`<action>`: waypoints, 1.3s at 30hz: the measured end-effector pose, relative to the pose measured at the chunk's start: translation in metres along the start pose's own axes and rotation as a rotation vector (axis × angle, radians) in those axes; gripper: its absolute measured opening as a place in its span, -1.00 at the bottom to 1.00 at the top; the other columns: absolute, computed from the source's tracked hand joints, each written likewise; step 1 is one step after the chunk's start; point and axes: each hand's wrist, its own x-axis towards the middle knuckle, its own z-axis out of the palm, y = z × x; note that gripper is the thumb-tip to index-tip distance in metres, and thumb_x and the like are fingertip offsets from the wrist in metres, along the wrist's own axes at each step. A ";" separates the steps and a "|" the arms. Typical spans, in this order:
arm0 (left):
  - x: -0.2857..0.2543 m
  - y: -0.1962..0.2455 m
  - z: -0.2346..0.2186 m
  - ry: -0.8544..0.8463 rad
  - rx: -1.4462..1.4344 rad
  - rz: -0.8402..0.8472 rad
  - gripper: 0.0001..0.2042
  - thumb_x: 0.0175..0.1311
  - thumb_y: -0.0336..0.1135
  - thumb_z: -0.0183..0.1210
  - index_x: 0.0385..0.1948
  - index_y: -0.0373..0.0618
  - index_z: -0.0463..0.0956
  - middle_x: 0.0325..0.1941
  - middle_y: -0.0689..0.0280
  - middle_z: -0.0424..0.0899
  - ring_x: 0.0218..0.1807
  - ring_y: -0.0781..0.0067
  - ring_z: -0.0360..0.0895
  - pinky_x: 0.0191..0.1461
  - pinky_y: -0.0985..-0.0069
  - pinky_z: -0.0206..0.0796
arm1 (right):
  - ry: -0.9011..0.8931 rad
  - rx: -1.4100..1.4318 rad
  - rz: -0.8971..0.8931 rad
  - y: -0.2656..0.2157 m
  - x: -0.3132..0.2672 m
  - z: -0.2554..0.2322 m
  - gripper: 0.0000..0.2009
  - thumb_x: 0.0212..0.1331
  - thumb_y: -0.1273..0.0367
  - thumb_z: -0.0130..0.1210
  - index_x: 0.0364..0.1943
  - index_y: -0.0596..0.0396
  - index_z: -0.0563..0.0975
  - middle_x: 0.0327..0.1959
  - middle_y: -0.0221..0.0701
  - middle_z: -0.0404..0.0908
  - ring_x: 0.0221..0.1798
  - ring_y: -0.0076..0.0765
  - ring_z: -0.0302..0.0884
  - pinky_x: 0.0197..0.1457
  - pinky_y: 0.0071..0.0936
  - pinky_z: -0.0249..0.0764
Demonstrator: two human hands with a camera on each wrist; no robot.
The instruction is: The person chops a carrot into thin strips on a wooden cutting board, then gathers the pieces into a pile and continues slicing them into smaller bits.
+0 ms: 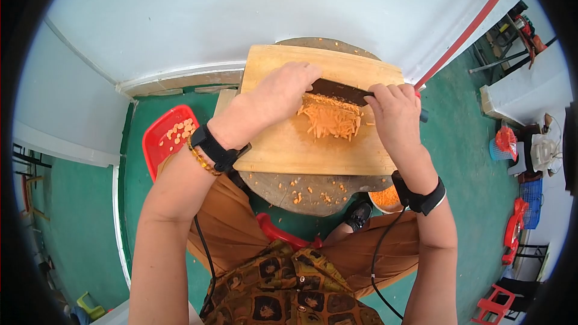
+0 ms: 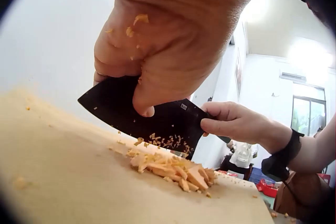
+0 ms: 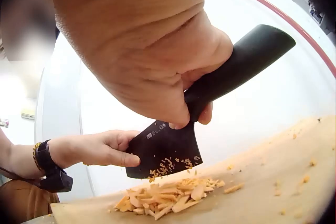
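A black cleaver (image 1: 340,91) is held above a wooden cutting board (image 1: 271,144), just behind a heap of orange strips (image 1: 330,121). The left hand (image 1: 278,93) pinches the far-left end of the blade, thumb on its near face in the left wrist view (image 2: 163,50). At the handle end the right hand (image 1: 397,114) grips the cleaver, its thumb and fingers around where the black handle (image 3: 247,61) meets the blade (image 3: 165,148). Small orange bits cling to the blade's face, and a few to the back of the left hand.
The board lies on a round wooden block (image 1: 301,195) dotted with orange crumbs. To the left stands a red basket (image 1: 158,138) with orange slices. A bowl of orange bits (image 1: 387,197) is at the block's near right. A white wall (image 1: 211,12) rises behind the board.
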 end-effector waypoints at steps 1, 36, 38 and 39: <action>0.001 0.003 -0.004 -0.011 0.016 -0.010 -0.86 0.12 -0.64 0.02 -0.31 -0.24 0.33 -0.28 -0.02 0.52 -0.11 -0.13 0.47 -0.07 0.16 0.35 | -0.011 0.004 0.002 0.000 -0.002 0.001 -0.87 0.05 0.33 0.27 -0.40 -0.03 0.53 -0.47 -0.45 0.54 -0.22 -0.17 0.43 -0.13 -0.20 0.32; -0.001 -0.011 0.003 0.035 0.009 -0.003 -0.86 0.11 -0.62 0.06 -0.35 -0.25 0.30 -0.32 -0.02 0.52 -0.14 -0.19 0.46 -0.10 0.09 0.33 | -0.014 0.022 0.005 0.002 0.003 0.017 -0.85 0.03 0.33 0.29 -0.39 -0.05 0.52 -0.44 -0.45 0.55 -0.23 -0.17 0.43 -0.20 -0.21 0.32; 0.000 -0.006 -0.001 0.071 0.003 0.013 -0.87 0.11 -0.63 0.05 -0.35 -0.25 0.29 -0.32 -0.03 0.51 -0.14 -0.19 0.46 -0.11 0.09 0.33 | 0.021 -0.015 0.002 -0.002 0.011 0.003 -0.85 0.02 0.32 0.29 -0.40 -0.05 0.52 -0.45 -0.44 0.54 -0.24 -0.17 0.43 -0.19 -0.21 0.32; 0.003 -0.005 -0.004 0.067 0.009 0.019 -0.87 0.11 -0.63 0.05 -0.35 -0.26 0.29 -0.32 -0.04 0.51 -0.13 -0.19 0.46 -0.11 0.09 0.33 | 0.040 -0.032 0.001 -0.003 0.012 0.000 -0.84 0.02 0.32 0.30 -0.41 -0.04 0.52 -0.46 -0.44 0.54 -0.24 -0.17 0.44 -0.19 -0.21 0.33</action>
